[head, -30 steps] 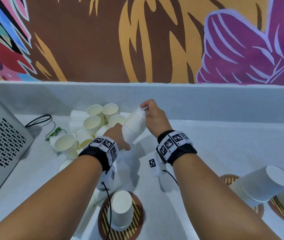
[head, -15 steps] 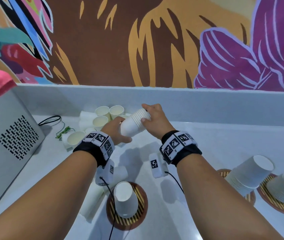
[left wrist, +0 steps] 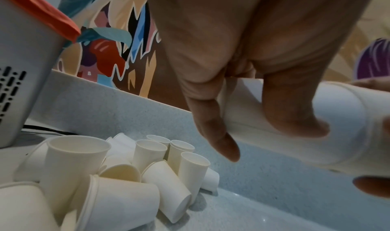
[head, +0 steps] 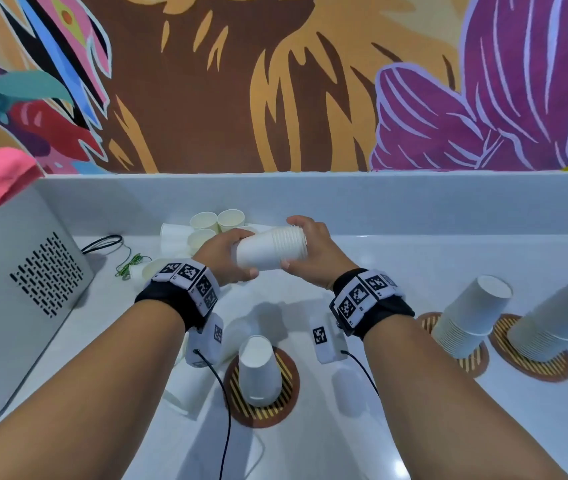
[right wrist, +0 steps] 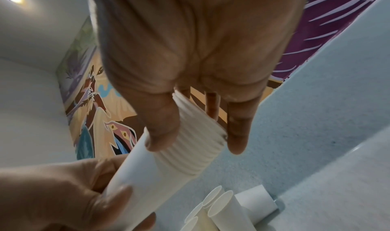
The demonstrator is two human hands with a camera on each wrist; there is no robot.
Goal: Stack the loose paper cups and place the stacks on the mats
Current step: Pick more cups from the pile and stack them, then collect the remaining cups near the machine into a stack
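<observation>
Now both hands hold one stack of paper cups [head: 270,250] sideways above the worktop [head: 414,265], in the middle of the frame. Left hand [head: 222,256] grips its closed end; right hand [head: 313,252] grips the ribbed rims. Loose cups [left wrist: 118,171] lie behind. Three mats [head: 277,408] carry upside-down stacks [head: 473,315]. No readable writing, only square coded tags on wristbands [head: 362,297].

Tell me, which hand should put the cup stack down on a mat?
Probably the left hand. It grips the closed bottom end of the held stack, and the mat with one cup lies nearest below. The right hand only pinches the rims.
</observation>
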